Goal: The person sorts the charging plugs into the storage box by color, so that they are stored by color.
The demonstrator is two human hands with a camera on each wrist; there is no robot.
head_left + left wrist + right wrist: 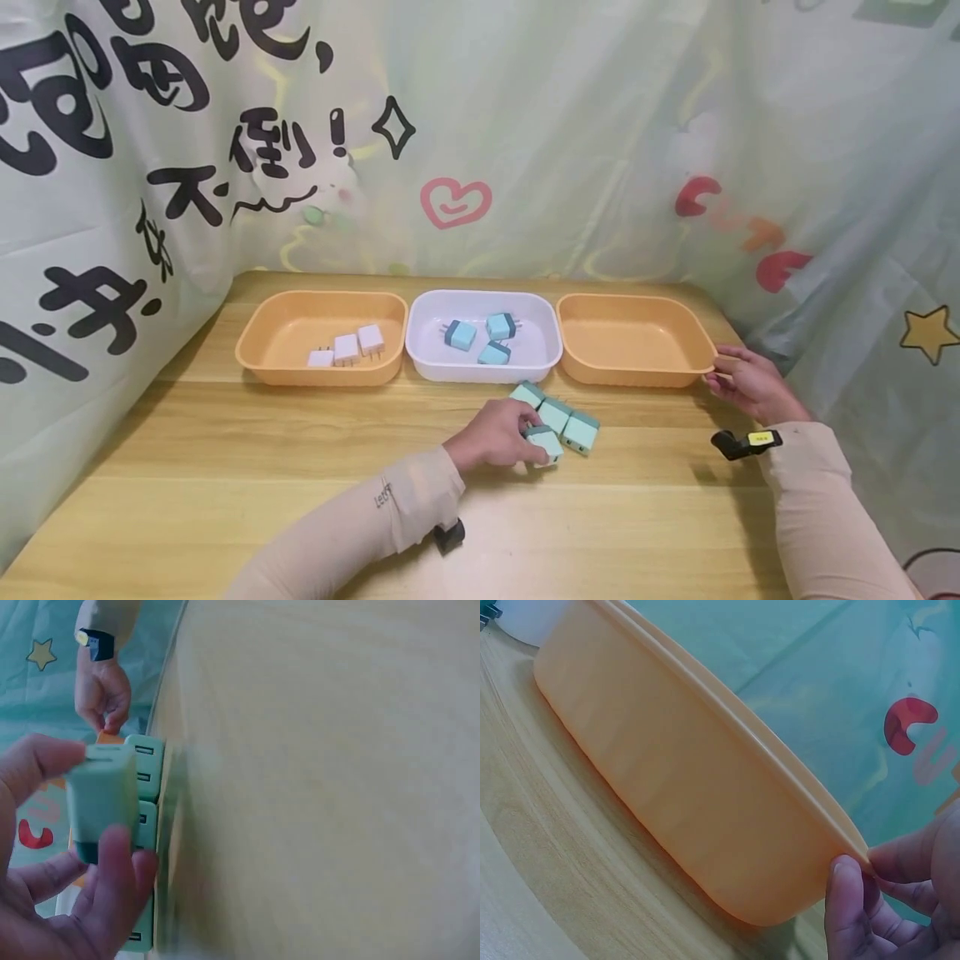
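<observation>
My left hand [504, 435] pinches a mint-green charger plug [105, 791] between thumb and fingers, low over the table. Beside it several more mint-green charger plugs [580, 432] sit close together, USB ports showing in the left wrist view. At the right, my right hand [753, 387] pinches the rim of the right orange bin [637, 367] at its corner; the right wrist view shows thumb and fingers on that rim [847, 844]. No plugs show inside this bin.
A white bin [483, 371] in the middle holds three blue plugs [495, 352]. The left orange bin [322, 377] holds three pale pink plugs [346, 349]. All three bins stand in a row on the wooden table [315, 433], before a printed curtain [555, 150].
</observation>
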